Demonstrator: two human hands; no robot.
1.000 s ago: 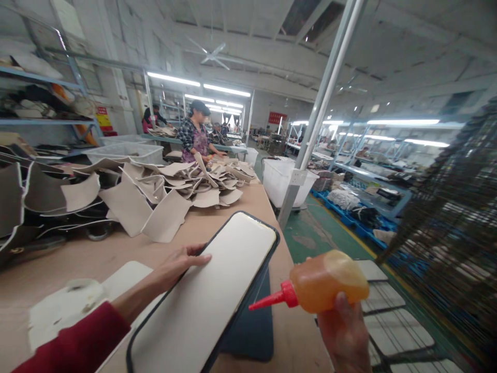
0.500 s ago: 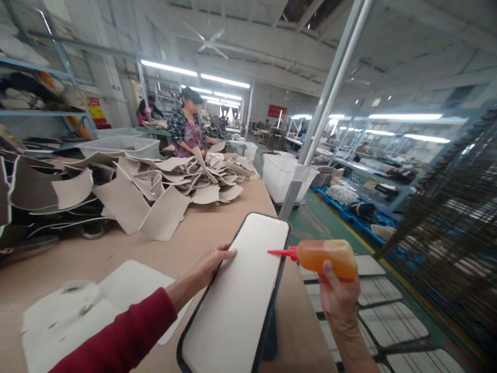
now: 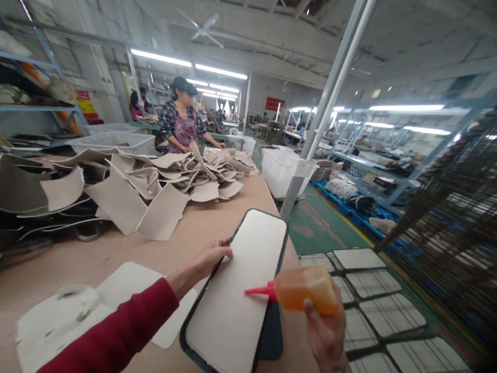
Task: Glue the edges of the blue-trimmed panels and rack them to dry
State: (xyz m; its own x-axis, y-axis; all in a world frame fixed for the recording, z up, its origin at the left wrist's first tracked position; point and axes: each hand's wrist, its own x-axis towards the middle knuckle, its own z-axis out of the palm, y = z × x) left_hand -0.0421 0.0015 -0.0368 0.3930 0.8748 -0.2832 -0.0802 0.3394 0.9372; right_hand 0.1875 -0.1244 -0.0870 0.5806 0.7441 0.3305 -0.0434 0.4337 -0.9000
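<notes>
A long white panel with rounded corners and a dark raised rim (image 3: 236, 280) is tilted over the table's near edge. My left hand (image 3: 212, 257) grips its left side, thumb on the white face and fingers mostly hidden behind the rim. In my right hand (image 3: 326, 331) lies a squeeze bottle of amber glue (image 3: 305, 291), held on its side. Its red nozzle (image 3: 260, 291) points left over the middle of the panel; whether the tip touches the surface I cannot tell. Beneath the panel a dark flat piece (image 3: 272, 334) shows.
Loose white sheets (image 3: 128, 282) lie on the brown table (image 3: 248, 199) at left. A heap of beige pieces (image 3: 155, 189) covers the far side, with a co-worker (image 3: 182, 122) behind it. Several dark-rimmed panels (image 3: 392, 311) sit low at right. A metal post (image 3: 310, 150) stands by the table.
My right hand has moved the bottle down and to the left, so its nozzle now points at a lower part of the panel. My left hand keeps its grip.
</notes>
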